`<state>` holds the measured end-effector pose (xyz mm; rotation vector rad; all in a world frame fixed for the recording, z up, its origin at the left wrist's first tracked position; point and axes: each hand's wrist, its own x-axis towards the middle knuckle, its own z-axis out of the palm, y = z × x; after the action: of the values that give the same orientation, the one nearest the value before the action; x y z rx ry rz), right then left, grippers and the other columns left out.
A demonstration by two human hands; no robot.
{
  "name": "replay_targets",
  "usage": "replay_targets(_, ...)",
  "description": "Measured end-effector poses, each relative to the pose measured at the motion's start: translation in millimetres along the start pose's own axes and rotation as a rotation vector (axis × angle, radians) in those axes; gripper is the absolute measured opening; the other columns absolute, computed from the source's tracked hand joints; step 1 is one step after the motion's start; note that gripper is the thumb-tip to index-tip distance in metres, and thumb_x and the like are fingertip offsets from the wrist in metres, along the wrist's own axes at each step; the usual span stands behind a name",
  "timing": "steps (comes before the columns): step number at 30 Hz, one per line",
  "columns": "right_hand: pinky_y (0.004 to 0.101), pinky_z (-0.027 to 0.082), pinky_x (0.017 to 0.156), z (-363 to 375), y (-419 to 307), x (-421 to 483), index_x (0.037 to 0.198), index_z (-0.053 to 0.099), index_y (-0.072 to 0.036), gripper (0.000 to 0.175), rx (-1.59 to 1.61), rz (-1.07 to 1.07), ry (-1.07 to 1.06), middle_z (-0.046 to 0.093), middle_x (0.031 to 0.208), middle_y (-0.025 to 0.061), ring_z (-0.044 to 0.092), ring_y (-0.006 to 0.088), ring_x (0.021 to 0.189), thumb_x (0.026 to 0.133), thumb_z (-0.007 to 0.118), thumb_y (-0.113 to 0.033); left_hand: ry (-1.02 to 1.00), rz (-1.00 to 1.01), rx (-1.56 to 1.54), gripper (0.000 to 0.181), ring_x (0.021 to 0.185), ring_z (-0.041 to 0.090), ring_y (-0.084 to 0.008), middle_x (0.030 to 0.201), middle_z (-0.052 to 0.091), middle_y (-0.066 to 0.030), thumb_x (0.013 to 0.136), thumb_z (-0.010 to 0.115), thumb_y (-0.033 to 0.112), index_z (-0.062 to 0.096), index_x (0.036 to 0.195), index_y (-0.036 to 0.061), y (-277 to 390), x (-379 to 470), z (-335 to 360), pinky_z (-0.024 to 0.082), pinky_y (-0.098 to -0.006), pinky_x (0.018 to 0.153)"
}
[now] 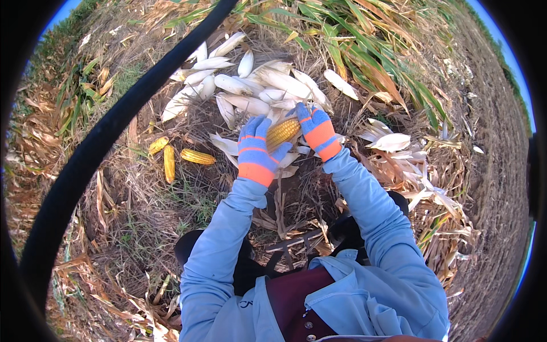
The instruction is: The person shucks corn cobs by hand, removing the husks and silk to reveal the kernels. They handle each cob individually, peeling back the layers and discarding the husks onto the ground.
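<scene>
A yellow ear of corn (283, 133) lies between my two gloved hands, its kernels bare and pale husk around its far end and below it. My left hand (259, 147), in a blue and orange knit glove, holds the cob's left end, thumb below. At its right end my right hand (317, 130) has its fingers on the cob and husk. Just beyond my hands is a heap of ears in whitish husks (284, 83). Three bare cobs lie on the ground to the left: one short (158, 145), one upright in view (169, 164), one sideways (198, 156).
Peeled husks (421, 171) are piled at the right. Green and dry corn stalks (363, 51) lie beyond the heap. One husked-over ear (341, 84) rests apart from it. Dry grass and low weeds (192, 205) cover the ground at left. A dark curved band (115, 115) crosses the view's left side.
</scene>
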<state>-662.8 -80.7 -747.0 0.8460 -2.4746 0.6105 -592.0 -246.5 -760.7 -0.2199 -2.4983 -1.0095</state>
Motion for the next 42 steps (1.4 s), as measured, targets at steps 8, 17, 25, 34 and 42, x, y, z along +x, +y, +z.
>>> replay_targets(8,0.0340,0.045,0.054,68.9,6.2,-2.4,0.096,0.050,-0.009,0.025,0.929,0.617,0.084,0.057,0.071,0.0113,0.057,0.0276,0.063,0.075,0.059,-0.017,0.068,-0.423,-1.271,0.072,0.117,0.039,-0.0268,0.127,0.039,-0.0137,0.072,0.070,0.018,0.029,0.131,0.0086,2.7,-8.3,40.6,0.036,-0.0413,0.095)
replay_targets(17,0.0318,0.049,0.069,17.1,19.6,-7.3,0.093,0.058,-0.008,0.029,1.919,1.004,0.139,0.062,0.084,0.0044,0.059,0.0180,0.075,0.088,0.050,-0.036,0.339,-0.834,-1.541,0.039,0.101,0.054,-0.0307,0.112,0.053,-0.0183,0.085,0.057,0.022,0.043,0.115,0.0029,-35.7,10.5,-7.3,0.045,-0.0476,0.087)
replay_targets(25,0.0323,0.045,0.076,18.2,96.0,-49.5,0.113,0.048,0.005,0.061,0.379,1.058,-0.048,0.057,0.099,0.0158,0.055,0.0231,0.088,0.072,0.067,-0.036,0.453,-0.682,-1.401,0.034,0.084,0.060,-0.0227,0.096,0.059,-0.0142,0.084,0.059,0.010,0.044,0.114,0.0003,-41.3,17.9,-11.7,0.051,-0.0350,0.074)
replay_targets(34,0.0401,0.038,0.090,-3.3,-24.1,-2.0,0.115,0.051,-0.006,0.066,0.300,-0.009,-0.592,0.055,0.108,0.0190,0.046,0.0360,0.109,0.063,0.071,-0.041,0.265,-0.695,-1.240,0.030,0.079,0.059,-0.0151,0.093,0.061,-0.0103,0.083,0.060,0.009,0.049,0.109,-0.0004,-28.9,14.4,1.1,0.049,-0.0278,0.070)
replay_targets(42,0.0332,0.046,0.072,16.5,-49.5,-3.6,0.098,0.056,-0.003,0.048,0.304,0.300,-0.938,0.060,0.090,0.0155,0.058,0.0275,0.088,0.067,0.070,-0.037,0.343,-0.830,-1.223,0.029,0.070,0.060,-0.0158,0.085,0.060,-0.0074,0.083,0.061,0.019,0.052,0.103,0.0001,-42.7,9.7,-5.8,0.050,-0.0280,0.060)
